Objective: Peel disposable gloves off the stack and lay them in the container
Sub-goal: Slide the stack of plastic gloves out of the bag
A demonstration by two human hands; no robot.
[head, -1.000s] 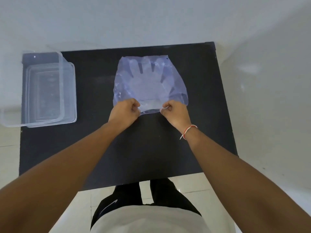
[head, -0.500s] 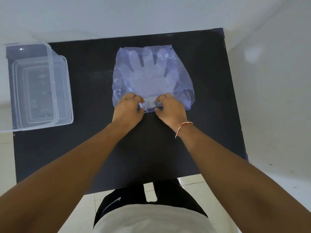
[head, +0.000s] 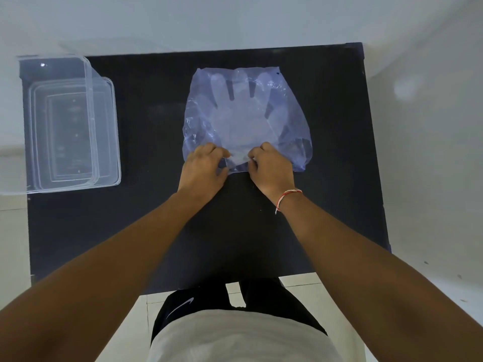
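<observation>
Two hands are seen in the head view at the near edge of the glove stack, which lies flat on the black table. The cuff film is pinched by the curled fingers of the left hand and the right hand. The clear container, apparently empty, is set well left of the stack. Risks judged: several clinging layers lifted at once, film torn by uneven pulling, stack dragged.

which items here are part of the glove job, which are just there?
In the job:
- glove stack in its bluish plastic bag
- clear container, at the table's left edge
- left hand and right hand, both pinching at the stack's near edge

Just there:
- black table
- thread bracelet on the right wrist
</observation>
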